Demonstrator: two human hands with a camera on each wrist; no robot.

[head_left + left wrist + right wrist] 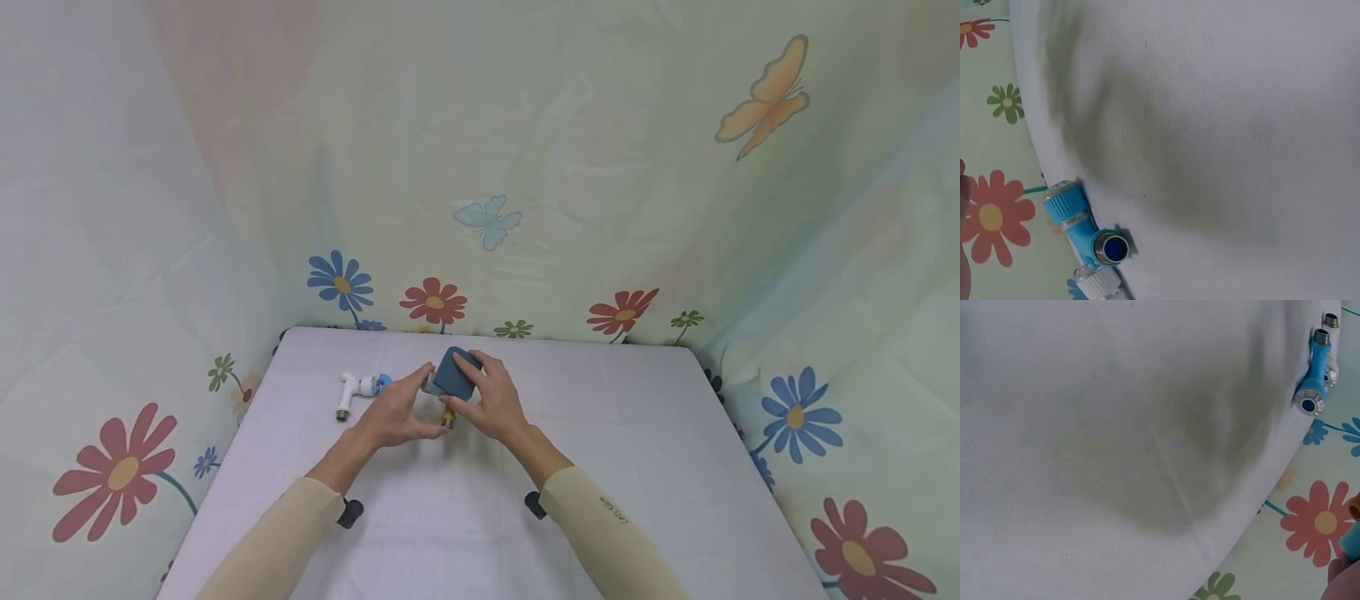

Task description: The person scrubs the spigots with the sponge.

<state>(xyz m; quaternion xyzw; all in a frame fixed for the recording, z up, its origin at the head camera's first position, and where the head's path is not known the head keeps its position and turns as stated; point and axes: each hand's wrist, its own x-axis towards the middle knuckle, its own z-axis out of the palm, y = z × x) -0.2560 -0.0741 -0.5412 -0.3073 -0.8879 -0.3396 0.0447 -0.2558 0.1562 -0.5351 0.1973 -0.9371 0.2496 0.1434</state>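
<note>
Both hands meet above the far middle part of the table. My left hand (393, 415) grips a yellow tap-like fitting (449, 414) with a metal threaded end, between thumb and fingers. A dark teal pad with rounded corners (456, 375) is held in my right hand (492, 400), against the fitting, and covers most of it. Left of the hands a white tap-like fitting (349, 393) lies on the table. Beside it a blue one (1082, 228) lies partly hidden behind the left hand in the head view. At the right wrist view's edge, fingers (1342, 584) show beside a teal piece (1352, 542).
A white cloth covers the table (637, 450). Behind it and at both sides hang pale curtains (570, 167) printed with flowers and butterflies. The two loose fittings lie close together near the table's far edge.
</note>
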